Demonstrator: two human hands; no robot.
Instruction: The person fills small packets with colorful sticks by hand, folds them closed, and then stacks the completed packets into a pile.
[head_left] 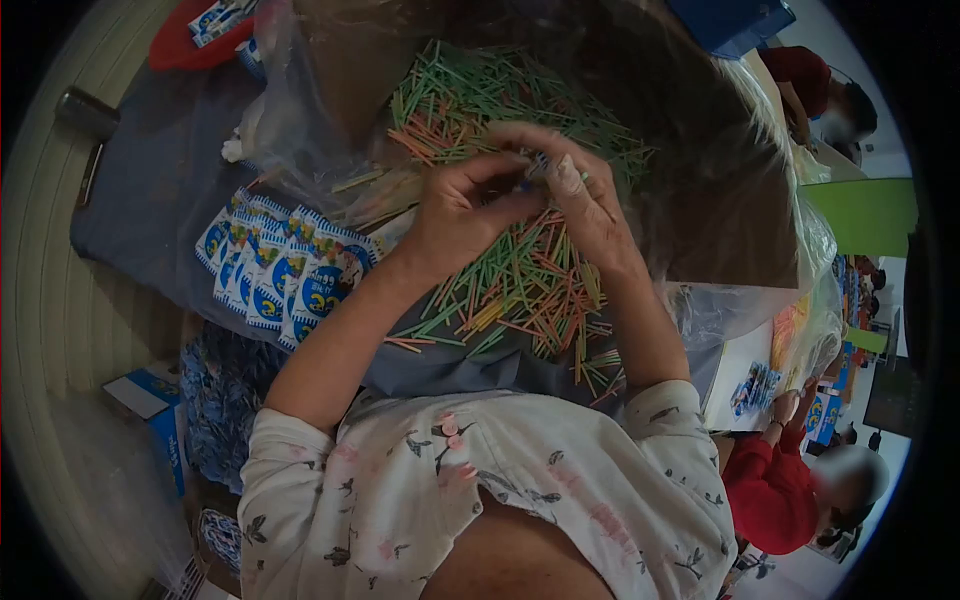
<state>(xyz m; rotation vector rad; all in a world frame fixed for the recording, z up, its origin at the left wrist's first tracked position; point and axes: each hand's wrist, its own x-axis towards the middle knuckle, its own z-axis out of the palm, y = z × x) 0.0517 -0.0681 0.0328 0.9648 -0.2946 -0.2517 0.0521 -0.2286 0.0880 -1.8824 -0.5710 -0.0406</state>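
Note:
Over a heap of thin coloured sticks [520,270], green, orange and yellow, my two hands meet. My left hand [455,205] is closed, thumb and fingertips pinching at a small blue-and-white packet [538,166], mostly hidden by fingers. My right hand [595,205] curls round the same packet from the other side; a white covering wraps its thumb, and a small pale-green tip shows beside it. To the left of my left forearm, several flat blue-and-white printed packets [285,265] lie overlapping on the grey cloth [150,215].
A large plastic-lined cardboard box [730,215] opens around the sticks. At upper left sits a red basin [180,40] with more packets. A blue container [735,20] stands at the top right. On the right, a person in red [770,495] works near a white surface; another person [800,80] sits farther up.

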